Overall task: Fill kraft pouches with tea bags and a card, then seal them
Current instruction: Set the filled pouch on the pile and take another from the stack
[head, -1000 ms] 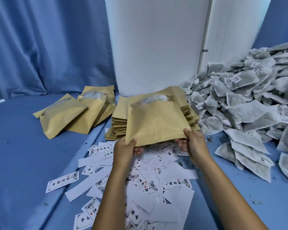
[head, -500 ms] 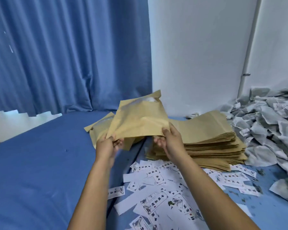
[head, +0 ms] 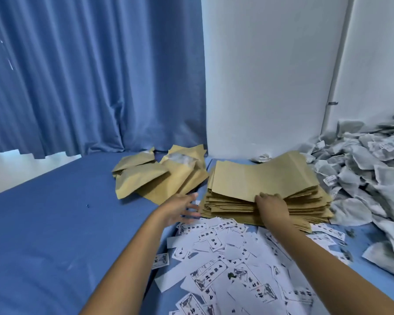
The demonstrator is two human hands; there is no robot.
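A thick stack of empty kraft pouches (head: 266, 180) lies in the middle of the blue surface. My right hand (head: 273, 207) rests at the stack's near edge, its fingers curled on the near edge of the top pouch, which is slightly raised. My left hand (head: 182, 208) hovers just left of the stack with fingers spread, holding nothing. Filled kraft pouches (head: 156, 177) lie in a loose pile at the back left. A big heap of grey tea bags (head: 364, 176) fills the right side. Printed white cards (head: 228, 260) are scattered in front of the stack.
The blue cloth surface (head: 55, 235) stretches out to the left. A blue curtain (head: 89, 76) hangs behind it, and a white wall panel (head: 271, 76) stands right behind the pouch stack.
The filled pouch that both hands carried now lies on the back-left pile. My left hand has let go and drawn back. My right hand has moved onto the empty pouch stack.
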